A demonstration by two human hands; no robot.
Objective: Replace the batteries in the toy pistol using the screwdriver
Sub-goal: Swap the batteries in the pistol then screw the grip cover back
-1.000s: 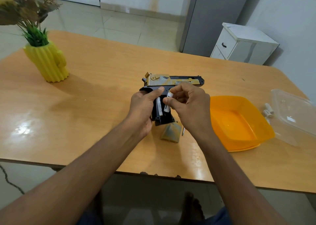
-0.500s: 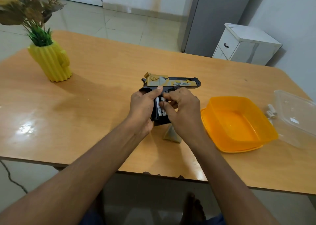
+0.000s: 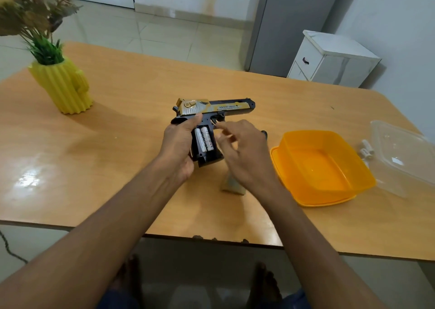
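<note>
The toy pistol [image 3: 213, 111] is held above the wooden table [image 3: 131, 111] by the left hand [image 3: 180, 147], whose fingers are wrapped around the rear of the grip, thumb laid across the frame. The barrel is pointed to the right. The grip's side is uncovered, and two white batteries [image 3: 204, 140] are seen seated side by side in the open compartment. The right hand [image 3: 244, 153] is held just beside the grip — its fingers loosely spread and slightly blurred, nothing pinched between them. A tan cover piece [image 3: 231, 187] is partly hidden on the table below that hand. An empty orange tub [image 3: 322, 165] is placed to the right, with a clear lid [image 3: 404, 155] beyond it — a few white batteries [image 3: 366, 149] are lying between the two. A yellow cactus-shaped vase [image 3: 63, 87] is set at the far left.
</note>
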